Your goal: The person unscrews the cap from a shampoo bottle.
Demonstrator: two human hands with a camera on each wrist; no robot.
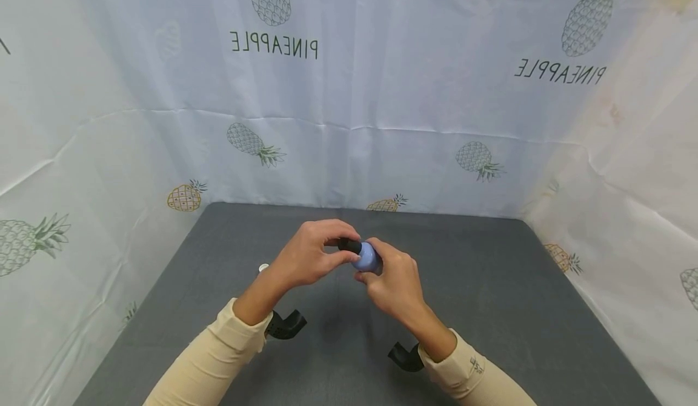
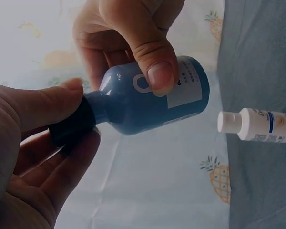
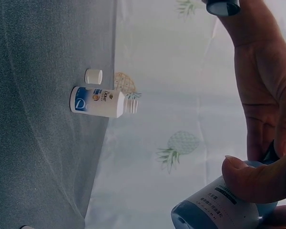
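Note:
A blue bottle (image 1: 366, 258) with a white label is held tilted sideways above the table. My right hand (image 1: 397, 280) grips its body, the thumb (image 2: 161, 78) lying along the label side. My left hand (image 1: 305, 257) pinches the black cap (image 2: 74, 121) between thumb and fingers. The cap meets the bottle's neck (image 2: 99, 106); whether it is screwed tight cannot be told. Parts of the bottle are hidden behind the fingers. In the right wrist view the bottle (image 3: 224, 210) is cut off by the lower edge.
A white Dove bottle (image 3: 97, 101) stands uncapped on the grey table (image 1: 469, 309), a small white cap (image 3: 93, 76) beside it. In the left wrist view a white bottle (image 2: 264, 125) stands with a top on. Pineapple-print curtains (image 1: 349, 79) surround the table. Black mounts (image 1: 286, 324) sit at both wrists.

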